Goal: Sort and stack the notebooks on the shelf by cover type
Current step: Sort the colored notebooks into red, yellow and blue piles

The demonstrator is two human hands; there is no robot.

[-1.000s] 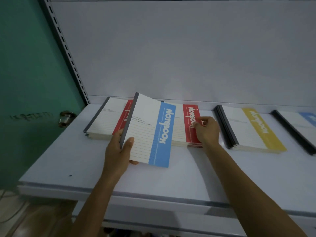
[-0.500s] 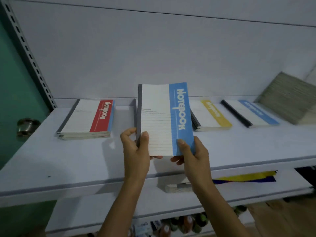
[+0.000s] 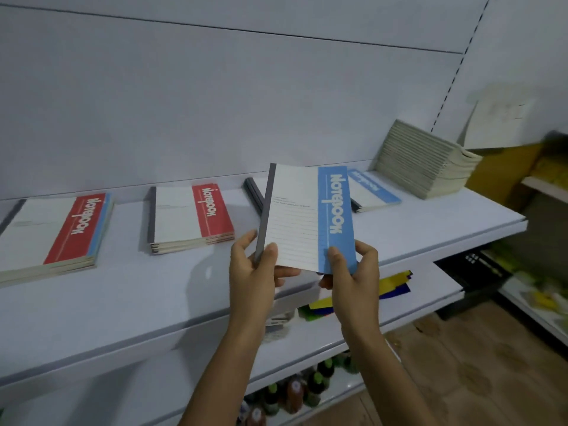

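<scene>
1. The left hand (image 3: 252, 278) and right hand (image 3: 353, 281) each pinch a bottom corner of the blue notebook (image 3: 295, 216), held up above the shelf (image 3: 138, 296).
2. It looks thin, light and bendy.
3. Holding both sides should stop it flopping.

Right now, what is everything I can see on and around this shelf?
shelf: one, white
held notebook: one, white with a blue band, raised before the shelf
red-band stack: one, blue edges beneath, far left of shelf
second red-band stack: one, shelf, left of middle
dark-spined stack: one, cover hidden behind held notebook
blue-band stack: one, shelf, right of held notebook
pile of booklets: one, grey-beige, leaning at shelf's right end
coloured sheets: several, yellow, blue, green, lower shelf
bottles: several, blurred, beneath that
left hand: one, grips the notebook's spine-side lower corner
right hand: one, pinches its blue lower corner
</scene>
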